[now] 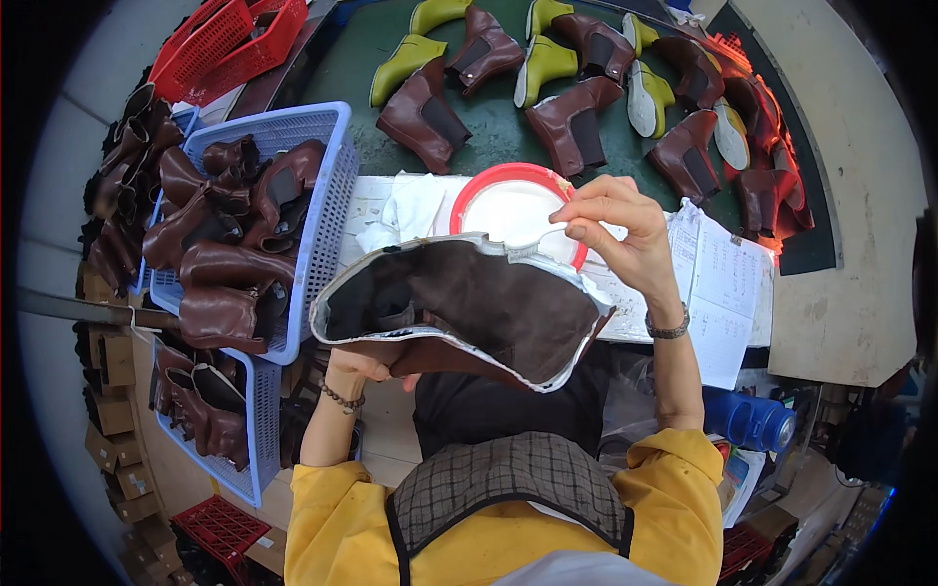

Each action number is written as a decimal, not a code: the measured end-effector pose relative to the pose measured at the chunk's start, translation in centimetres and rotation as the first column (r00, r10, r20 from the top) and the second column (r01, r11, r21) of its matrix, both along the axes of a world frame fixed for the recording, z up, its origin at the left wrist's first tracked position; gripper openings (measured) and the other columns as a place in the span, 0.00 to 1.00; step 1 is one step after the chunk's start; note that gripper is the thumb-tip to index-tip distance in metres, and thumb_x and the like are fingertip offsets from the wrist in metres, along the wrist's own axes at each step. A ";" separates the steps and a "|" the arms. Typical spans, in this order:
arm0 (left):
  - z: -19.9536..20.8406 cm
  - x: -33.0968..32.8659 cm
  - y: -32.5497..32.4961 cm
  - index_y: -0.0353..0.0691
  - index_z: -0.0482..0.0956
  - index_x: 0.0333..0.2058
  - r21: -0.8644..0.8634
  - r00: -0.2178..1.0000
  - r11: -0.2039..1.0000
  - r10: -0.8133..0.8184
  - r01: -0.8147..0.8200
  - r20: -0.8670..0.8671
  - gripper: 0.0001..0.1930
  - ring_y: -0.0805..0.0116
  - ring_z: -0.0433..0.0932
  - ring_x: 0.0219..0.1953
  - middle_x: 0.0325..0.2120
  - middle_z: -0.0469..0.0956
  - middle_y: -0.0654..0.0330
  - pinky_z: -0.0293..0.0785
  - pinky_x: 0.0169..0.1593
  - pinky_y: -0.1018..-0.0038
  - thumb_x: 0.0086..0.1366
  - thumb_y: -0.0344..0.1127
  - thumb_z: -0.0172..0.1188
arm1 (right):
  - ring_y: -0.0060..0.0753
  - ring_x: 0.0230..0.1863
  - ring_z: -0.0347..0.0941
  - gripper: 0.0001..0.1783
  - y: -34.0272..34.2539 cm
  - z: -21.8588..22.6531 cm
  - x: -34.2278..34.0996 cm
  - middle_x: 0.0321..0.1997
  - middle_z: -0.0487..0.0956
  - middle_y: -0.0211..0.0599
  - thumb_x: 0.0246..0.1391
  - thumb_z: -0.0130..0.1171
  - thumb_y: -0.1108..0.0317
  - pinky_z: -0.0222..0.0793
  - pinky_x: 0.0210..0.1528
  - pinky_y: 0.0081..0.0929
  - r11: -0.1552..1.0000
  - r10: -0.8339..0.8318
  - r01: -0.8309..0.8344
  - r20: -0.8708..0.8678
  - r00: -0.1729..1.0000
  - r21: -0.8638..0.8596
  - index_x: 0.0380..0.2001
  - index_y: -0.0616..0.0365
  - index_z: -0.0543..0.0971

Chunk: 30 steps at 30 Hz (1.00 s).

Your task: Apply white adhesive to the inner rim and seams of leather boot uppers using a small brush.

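A brown boot upper (459, 303) is held over my lap, its wide opening facing up with a dark lining and a whitish edge all round. My left hand (363, 365) grips it from below at the left side, most of its fingers hidden under the leather. Above its far edge, my right hand (625, 230) has thumb and fingertips pinched together on a thin white strip (547, 236) that meets the edge; its exact kind is unclear. Just behind stands a red-rimmed bowl (469, 188) of white stuff, partly covered by the upper and my right hand.
Blue baskets (337, 186) of brown boot uppers stand at the left. On the green surface (479, 137) beyond lie several brown uppers (567, 122) and yellow-green shoe forms (544, 68). Written sheets (723, 293) and a blue bottle (752, 420) are at the right; red baskets (210, 49) sit far left.
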<state>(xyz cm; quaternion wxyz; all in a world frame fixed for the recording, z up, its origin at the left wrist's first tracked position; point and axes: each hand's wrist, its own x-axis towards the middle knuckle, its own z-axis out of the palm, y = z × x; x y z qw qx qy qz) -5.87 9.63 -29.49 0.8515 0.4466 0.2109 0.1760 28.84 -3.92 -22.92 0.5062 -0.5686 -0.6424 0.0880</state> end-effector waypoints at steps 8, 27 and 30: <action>-0.2 -0.2 0.9 0.28 0.60 0.65 0.030 0.944 0.968 -0.248 0.248 0.219 0.46 0.45 0.83 0.35 0.54 0.73 0.36 0.79 0.33 0.65 0.45 0.22 0.69 | 0.22 0.36 0.75 0.07 -0.7 2.0 0.9 0.32 0.82 0.26 0.49 0.72 0.68 0.57 0.46 0.27 0.996 0.036 -0.022 0.166 0.986 -0.089 0.34 0.51 0.88; -0.1 1.5 0.1 0.28 0.55 0.68 -0.233 0.820 0.877 -0.256 0.420 0.513 0.51 0.42 0.81 0.47 0.54 0.72 0.38 0.85 0.39 0.53 0.45 0.16 0.73 | 0.22 0.37 0.74 0.08 -0.1 -0.1 0.5 0.31 0.81 0.24 0.47 0.73 0.69 0.57 0.50 0.27 0.996 0.063 -0.060 0.052 0.997 -0.061 0.33 0.51 0.89; -1.3 1.2 -0.6 0.30 0.53 0.70 -0.175 0.863 0.925 -0.229 0.337 0.451 0.54 0.43 0.77 0.55 0.59 0.69 0.39 0.83 0.47 0.51 0.44 0.14 0.73 | 0.24 0.39 0.75 0.08 0.9 0.4 -0.1 0.32 0.82 0.26 0.46 0.73 0.67 0.59 0.48 0.28 0.990 0.113 -0.109 0.038 0.993 -0.088 0.32 0.53 0.88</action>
